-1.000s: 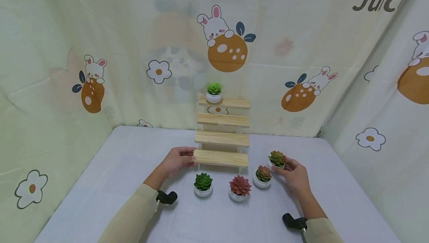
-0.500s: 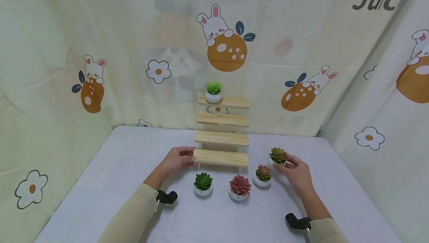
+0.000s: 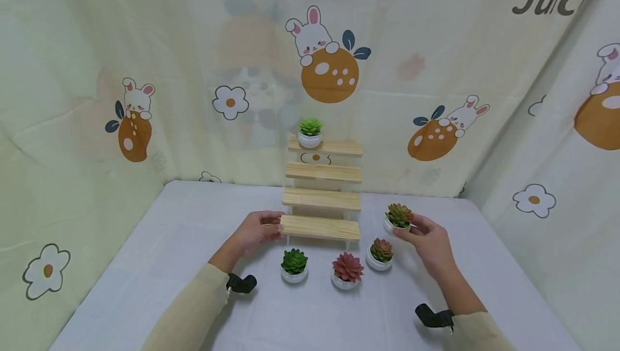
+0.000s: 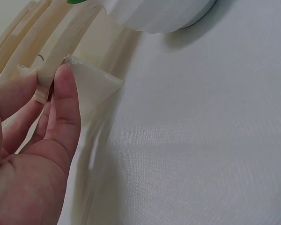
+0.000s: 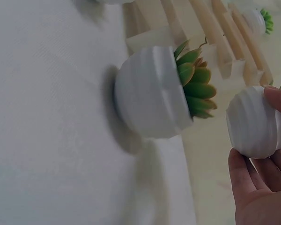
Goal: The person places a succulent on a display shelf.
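My left hand (image 3: 256, 231) pinches the left end of the lowest board of a wooden tiered shelf (image 3: 319, 227), thumb on top and fingers below in the left wrist view. To the shelf's right, my right hand (image 3: 428, 240) holds a potted succulent (image 3: 399, 216) with green, orange-tipped leaves. In the right wrist view its white pot (image 5: 255, 122) is gripped between thumb and fingers, lifted off the table. Just below it stands a reddish-green potted succulent (image 3: 380, 254). A bright green potted succulent (image 3: 310, 132) sits at the left of the top board.
In front of the shelf stand a dark green potted succulent (image 3: 294, 265) and a red potted succulent (image 3: 346, 270). The table has a white cloth (image 3: 194, 232). A printed curtain (image 3: 387, 71) hangs behind and along both sides.
My right hand has raised the green-orange succulent up from the table and slightly away from me. The left hand keeps its place on the lowest board.
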The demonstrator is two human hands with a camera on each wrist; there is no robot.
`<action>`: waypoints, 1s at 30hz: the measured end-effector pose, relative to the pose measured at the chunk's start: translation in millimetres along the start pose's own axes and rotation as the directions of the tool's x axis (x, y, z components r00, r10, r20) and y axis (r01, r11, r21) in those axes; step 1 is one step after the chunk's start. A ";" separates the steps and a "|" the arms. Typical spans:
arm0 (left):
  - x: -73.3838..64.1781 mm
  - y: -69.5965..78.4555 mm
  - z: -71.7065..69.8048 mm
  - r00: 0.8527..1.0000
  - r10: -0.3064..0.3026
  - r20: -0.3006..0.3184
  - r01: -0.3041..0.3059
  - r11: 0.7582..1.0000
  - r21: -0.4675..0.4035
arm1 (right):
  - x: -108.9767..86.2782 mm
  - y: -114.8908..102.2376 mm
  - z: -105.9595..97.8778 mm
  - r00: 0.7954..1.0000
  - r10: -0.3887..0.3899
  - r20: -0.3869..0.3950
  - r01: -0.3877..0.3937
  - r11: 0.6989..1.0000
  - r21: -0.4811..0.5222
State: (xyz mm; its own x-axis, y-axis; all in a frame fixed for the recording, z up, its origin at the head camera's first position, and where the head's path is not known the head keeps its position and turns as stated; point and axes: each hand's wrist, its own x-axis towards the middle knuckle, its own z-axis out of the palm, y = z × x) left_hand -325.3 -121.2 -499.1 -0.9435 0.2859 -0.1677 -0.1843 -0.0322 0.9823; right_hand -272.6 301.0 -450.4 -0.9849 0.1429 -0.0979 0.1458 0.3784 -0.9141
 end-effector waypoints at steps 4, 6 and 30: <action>0.3 1.1 0.2 1.000 -0.006 -0.010 0.006 1.000 0.007 | -0.3 -10.2 1.5 1.000 -0.018 0.011 0.018 1.000 0.003; -0.1 1.8 0.2 1.000 -0.009 -0.013 0.010 1.000 0.015 | -0.2 -15.3 3.4 1.000 -0.025 0.017 0.025 1.000 0.007; 0.7 -0.5 -1.5 1.000 -0.010 0.004 0.010 1.000 0.019 | 18.2 -78.2 34.2 0.979 -0.191 0.071 0.187 0.981 0.055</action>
State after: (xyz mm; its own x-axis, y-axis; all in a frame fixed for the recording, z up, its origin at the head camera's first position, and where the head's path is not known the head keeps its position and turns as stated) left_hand -326.2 -122.4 -499.8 -0.9407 0.2896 -0.1768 -0.1879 -0.0108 0.9821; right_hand -305.2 242.8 -394.1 -0.9987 0.0031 0.0509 -0.0466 0.3472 -0.9366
